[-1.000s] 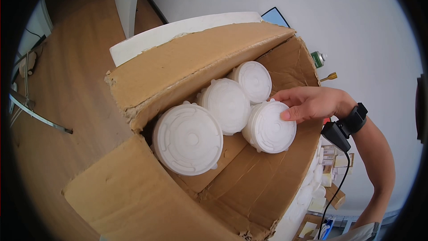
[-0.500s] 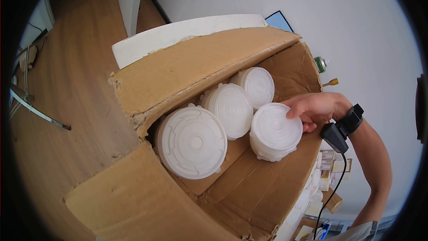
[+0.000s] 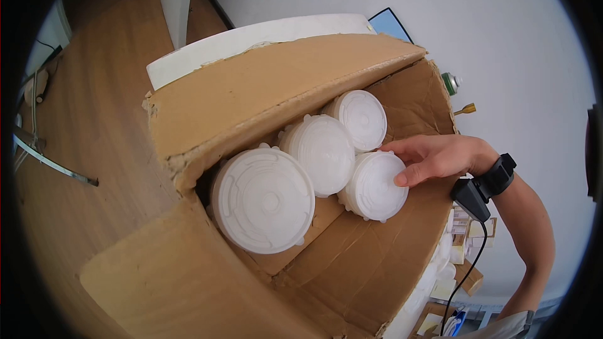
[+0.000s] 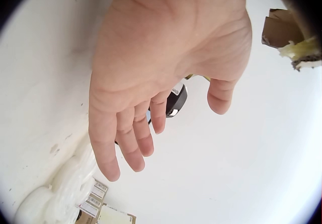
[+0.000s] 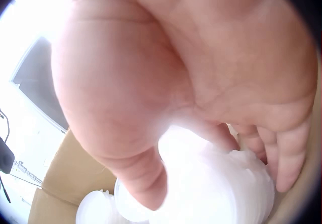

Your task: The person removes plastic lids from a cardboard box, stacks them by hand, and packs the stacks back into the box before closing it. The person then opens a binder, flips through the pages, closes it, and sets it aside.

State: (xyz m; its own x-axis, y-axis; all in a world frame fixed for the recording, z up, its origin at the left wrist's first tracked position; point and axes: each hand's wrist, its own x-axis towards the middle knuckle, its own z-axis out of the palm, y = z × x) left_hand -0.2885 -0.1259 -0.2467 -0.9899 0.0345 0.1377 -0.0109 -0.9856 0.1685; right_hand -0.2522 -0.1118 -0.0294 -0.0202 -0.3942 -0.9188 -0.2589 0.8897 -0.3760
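Right hand grips a white plastic lid stack, thumb on its face, fingers round its side, part-open to its width. Other lid stacks sit just past the fingertips, in the cardboard box. Left hand empty, fingers loosely extended. Advice: squeeze evenly, spread support along the side so lids don't slip, clear neighbours.

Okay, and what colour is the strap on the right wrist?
The strap is black; the head view shows it best.
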